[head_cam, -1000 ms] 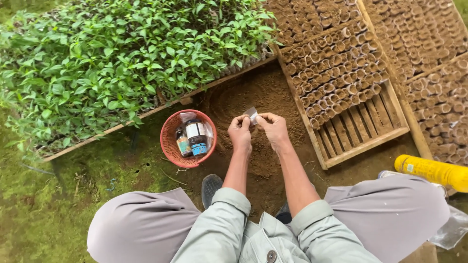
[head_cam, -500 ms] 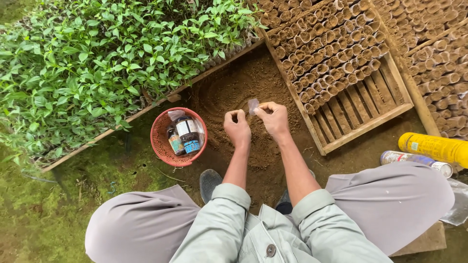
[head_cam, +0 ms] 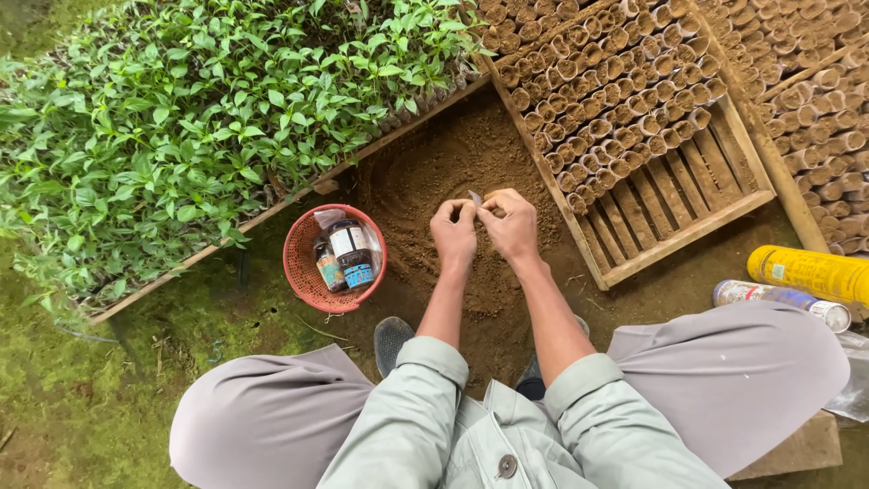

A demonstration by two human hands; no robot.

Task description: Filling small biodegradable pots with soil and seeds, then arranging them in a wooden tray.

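Observation:
My left hand [head_cam: 453, 233] and my right hand [head_cam: 509, 224] meet over a mound of brown soil [head_cam: 434, 172]. Both pinch a small pale packet [head_cam: 475, 196] between their fingertips, just above the soil. A red mesh basket [head_cam: 303, 272] sits to the left of my left hand and holds two small jars [head_cam: 351, 254] and a bit of clear plastic. A wooden slatted tray [head_cam: 688, 217], partly filled with rows of small rolled soil pots [head_cam: 615, 100], lies to the right of my right hand.
A wooden bed of green seedlings [head_cam: 190, 118] fills the upper left. More rolled pots [head_cam: 815, 100] are stacked at the far right. A yellow can [head_cam: 810, 272] and a silver can [head_cam: 778, 296] lie by my right knee. Mossy ground [head_cam: 81, 398] spreads to the left.
Both hands stay together on the small packet; they have closed in on it and dropped a little toward the soil. The view has shifted slightly.

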